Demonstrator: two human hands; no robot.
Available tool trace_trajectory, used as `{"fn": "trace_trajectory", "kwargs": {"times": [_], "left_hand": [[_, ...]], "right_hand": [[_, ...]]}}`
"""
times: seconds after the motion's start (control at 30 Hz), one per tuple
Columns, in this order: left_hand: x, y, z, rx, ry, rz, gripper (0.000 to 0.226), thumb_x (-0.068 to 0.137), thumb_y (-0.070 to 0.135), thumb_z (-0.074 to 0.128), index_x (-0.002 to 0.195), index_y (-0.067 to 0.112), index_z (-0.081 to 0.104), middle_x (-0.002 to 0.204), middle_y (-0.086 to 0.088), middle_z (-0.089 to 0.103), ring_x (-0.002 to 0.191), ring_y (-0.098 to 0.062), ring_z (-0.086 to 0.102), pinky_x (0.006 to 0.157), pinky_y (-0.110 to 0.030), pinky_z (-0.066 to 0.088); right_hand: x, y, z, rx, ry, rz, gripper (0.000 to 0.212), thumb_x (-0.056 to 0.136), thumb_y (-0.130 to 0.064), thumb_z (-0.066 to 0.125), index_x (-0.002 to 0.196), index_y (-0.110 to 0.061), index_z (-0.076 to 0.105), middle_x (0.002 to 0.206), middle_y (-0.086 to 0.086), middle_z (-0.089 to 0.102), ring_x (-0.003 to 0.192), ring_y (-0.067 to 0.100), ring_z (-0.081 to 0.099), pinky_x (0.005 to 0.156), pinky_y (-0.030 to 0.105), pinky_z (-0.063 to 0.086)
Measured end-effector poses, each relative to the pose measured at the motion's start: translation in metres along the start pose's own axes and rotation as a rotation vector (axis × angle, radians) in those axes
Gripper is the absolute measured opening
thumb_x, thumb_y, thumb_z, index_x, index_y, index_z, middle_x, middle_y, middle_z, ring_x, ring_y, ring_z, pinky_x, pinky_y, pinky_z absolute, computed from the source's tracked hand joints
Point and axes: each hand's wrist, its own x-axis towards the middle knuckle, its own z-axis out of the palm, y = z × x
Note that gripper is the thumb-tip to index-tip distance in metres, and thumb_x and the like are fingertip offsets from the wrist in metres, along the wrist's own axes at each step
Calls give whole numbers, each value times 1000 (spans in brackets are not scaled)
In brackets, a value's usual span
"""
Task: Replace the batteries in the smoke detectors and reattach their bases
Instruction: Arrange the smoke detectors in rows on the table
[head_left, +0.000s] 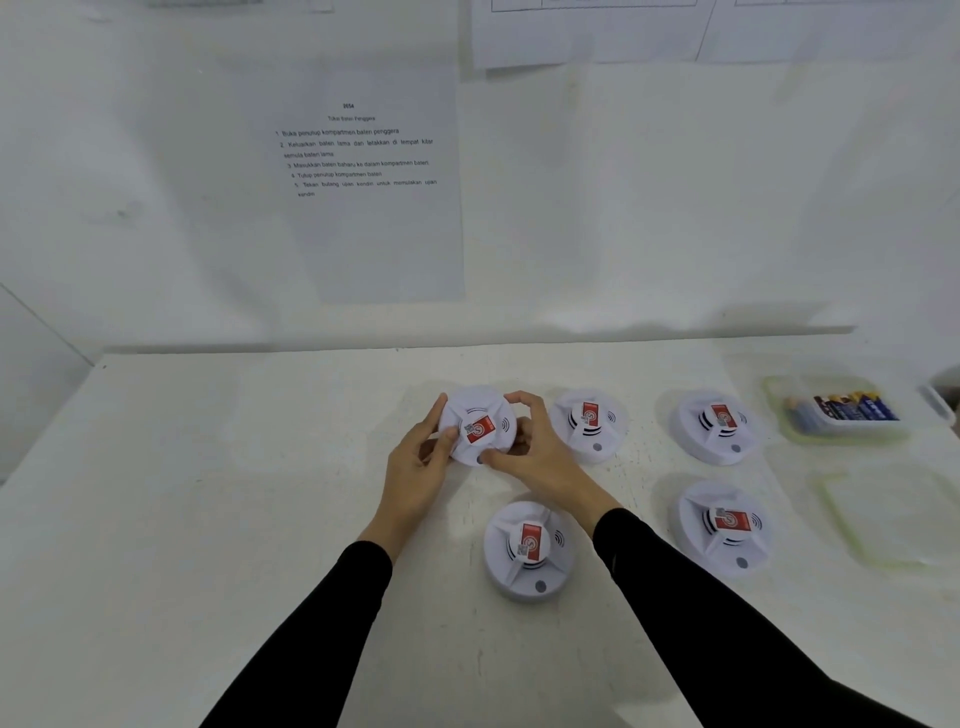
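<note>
Fingers (525, 401) around one detector (478, 402) of five

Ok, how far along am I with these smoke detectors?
Hard to say what's done: every detector looks closed, with no loose base or old battery in view. In hand: your left hand and right hand grip the far-left detector. Left: possibly the four detectors on the table; batteries sit in the tub.
</note>
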Motion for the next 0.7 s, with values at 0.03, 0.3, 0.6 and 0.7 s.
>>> {"fn": "trace_trajectory", "kwargs": {"times": [0.03, 0.3, 0.6, 0.7], "left_hand": [[0, 0, 0, 4, -10, 3, 47, 100, 30, 55, 146, 30, 46, 132, 11, 61, 121, -6, 59, 99, -25, 51], [0, -1, 2, -3, 2, 10, 47, 100, 27, 56, 146, 30, 45, 131, 13, 60, 118, 2, 58, 98, -18, 49], [-3, 3, 4, -24, 32, 32, 45, 100, 26, 57, 144, 27, 50, 134, 10, 62, 113, 4, 62, 90, -16, 52], [-3, 2, 3, -22, 28, 32, 45, 100, 27, 57, 145, 27, 50, 134, 10, 62, 113, 4, 62, 92, -18, 52]], "right_hand": [[0, 0, -1, 5, -3, 6, 68, 75, -8, 78, 121, -40, 38, 107, 16, 65, 98, 32, 66, 86, 42, 56], [0, 0, -2, 33, -7, 12, 68, 76, -8, 78, 123, -37, 39, 109, 15, 65, 99, 27, 66, 89, 39, 56], [-3, -2, -1, 59, -7, 5, 66, 77, -6, 77, 124, -34, 39, 109, 15, 65, 100, 24, 66, 86, 32, 55], [-3, -2, 0, 63, -2, 5, 66, 77, -7, 77, 124, -36, 40, 109, 14, 65, 99, 24, 67, 85, 30, 56]]}}
